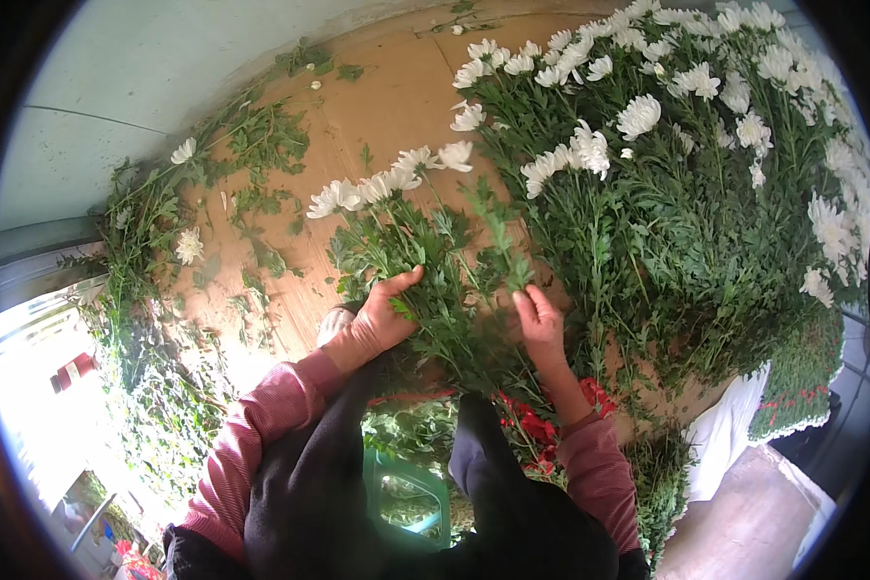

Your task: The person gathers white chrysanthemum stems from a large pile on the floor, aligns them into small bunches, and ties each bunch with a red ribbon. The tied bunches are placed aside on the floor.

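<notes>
My left hand (385,317) is closed around a small bunch of white chrysanthemums (406,225). The blooms of this bunch point away from me, and its leafy stems run down between my knees. Between the thumb and fingers of my right hand (542,326) is the lower end of a leafy green sprig (504,239), just right of the bunch. That sprig looks slightly blurred, and I see no clear bloom on it. To the right lies a large heap of white chrysanthemums (616,210) with long leafy stems.
Brown cardboard (377,94) covers the surface before me. Loose leafy cuttings (152,210) and fallen blooms lie along its left side. Red material (533,424) shows by my right knee, above a green plastic stool (442,500). White sheeting (728,428) hangs at lower right.
</notes>
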The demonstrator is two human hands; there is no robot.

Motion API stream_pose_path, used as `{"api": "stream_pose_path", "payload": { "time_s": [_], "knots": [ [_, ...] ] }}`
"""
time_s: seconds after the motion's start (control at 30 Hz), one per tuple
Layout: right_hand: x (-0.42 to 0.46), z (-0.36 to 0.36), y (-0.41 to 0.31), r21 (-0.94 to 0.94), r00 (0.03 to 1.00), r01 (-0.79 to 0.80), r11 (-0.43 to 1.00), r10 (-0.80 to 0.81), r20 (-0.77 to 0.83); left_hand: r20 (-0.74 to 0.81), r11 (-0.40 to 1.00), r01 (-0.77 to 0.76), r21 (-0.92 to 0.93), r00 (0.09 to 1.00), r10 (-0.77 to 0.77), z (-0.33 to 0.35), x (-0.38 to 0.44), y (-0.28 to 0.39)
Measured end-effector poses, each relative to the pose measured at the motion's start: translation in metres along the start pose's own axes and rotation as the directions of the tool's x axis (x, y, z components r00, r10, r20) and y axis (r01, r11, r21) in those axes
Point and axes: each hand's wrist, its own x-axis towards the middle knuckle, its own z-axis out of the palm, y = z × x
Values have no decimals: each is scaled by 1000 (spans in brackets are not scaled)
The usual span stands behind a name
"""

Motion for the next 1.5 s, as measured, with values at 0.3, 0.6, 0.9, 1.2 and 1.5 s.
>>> {"api": "stream_pose_path", "payload": {
  "time_s": [0.3, 0.6, 0.9, 1.2, 1.5],
  "knots": [
    [-26, 19, -55, 155, 904, -249, 956, 172, 392, -3, 997, -11, 72, 1000, 11, 5, 1, -8],
    [-30, 19, -62, 188, 922, -237, 953, 160, 352, -173, 905, -118, 408, 964, 203, 25, 6, -27],
    [8, -3, 2, 87, 974, -208, 974, 199, 105, -195, 985, -73, 159, 975, 104, -1, -6, -16],
    [19, -2, 17, 266, 934, -350, 898, 311, 178, -203, 978, -70, 197, 973, 111, -6, -8, -13],
    [35, 59, -20, -286, 984, 149, 947, -172, -55, -261, 974, -120, 192, 950, 169, -4, -8, -9]
  ]
}}
